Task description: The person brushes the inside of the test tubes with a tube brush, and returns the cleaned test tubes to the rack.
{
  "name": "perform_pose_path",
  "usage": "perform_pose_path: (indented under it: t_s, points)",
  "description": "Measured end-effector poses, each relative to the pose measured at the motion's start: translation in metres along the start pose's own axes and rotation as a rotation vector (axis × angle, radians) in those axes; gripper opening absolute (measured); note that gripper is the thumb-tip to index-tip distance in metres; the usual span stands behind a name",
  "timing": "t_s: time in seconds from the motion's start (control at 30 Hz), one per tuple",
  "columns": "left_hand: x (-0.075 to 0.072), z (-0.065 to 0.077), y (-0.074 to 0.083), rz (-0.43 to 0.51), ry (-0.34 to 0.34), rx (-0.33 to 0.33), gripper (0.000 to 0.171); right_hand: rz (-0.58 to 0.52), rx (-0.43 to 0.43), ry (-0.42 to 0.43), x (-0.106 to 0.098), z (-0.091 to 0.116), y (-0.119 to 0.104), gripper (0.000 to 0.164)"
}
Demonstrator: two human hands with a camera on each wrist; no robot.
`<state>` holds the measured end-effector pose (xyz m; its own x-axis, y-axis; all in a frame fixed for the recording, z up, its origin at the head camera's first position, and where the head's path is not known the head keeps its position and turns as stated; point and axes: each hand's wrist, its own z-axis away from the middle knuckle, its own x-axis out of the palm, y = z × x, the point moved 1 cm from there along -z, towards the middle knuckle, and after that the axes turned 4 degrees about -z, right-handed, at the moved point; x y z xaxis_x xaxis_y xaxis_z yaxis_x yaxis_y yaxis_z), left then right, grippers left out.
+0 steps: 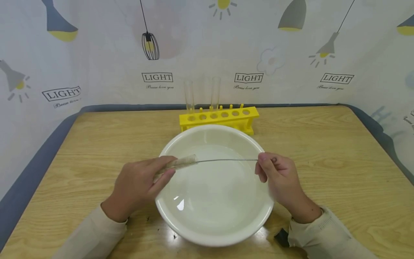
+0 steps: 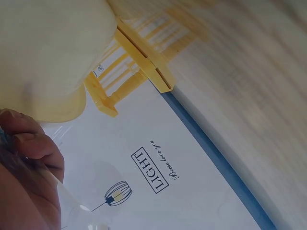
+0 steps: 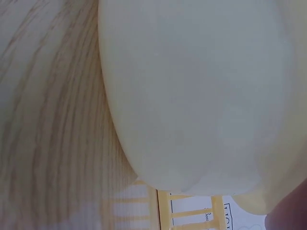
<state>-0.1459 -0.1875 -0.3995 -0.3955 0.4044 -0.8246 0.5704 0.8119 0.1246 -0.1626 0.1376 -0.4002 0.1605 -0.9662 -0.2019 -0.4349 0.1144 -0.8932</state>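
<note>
My left hand grips a clear test tube, its mouth pointing right over the white basin. A test tube brush sits with its bristle end inside the tube. Its thin twisted wire runs out of the mouth, nearly level, to my right hand. Thumb and fingers there pinch the wire close to its looped end, above the basin's right rim. Water with bright reflections lies in the basin. In the left wrist view, curled fingers show at the left edge. The right wrist view mostly shows the basin's outer wall.
Behind the basin stands a yellow test tube rack with two upright clear tubes, one at the left end and another tube nearer the middle. A small black object lies by the right sleeve. Printed cloth hangs behind the wooden table.
</note>
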Motion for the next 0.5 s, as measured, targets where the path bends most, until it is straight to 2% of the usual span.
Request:
perform_pose_path:
  t_s: [0.5]
  points:
    - [0.0,0.0003,0.0001,-0.01,0.002,-0.004,0.027,0.063,0.022,-0.001,-0.0005,0.0,-0.0004,0.036]
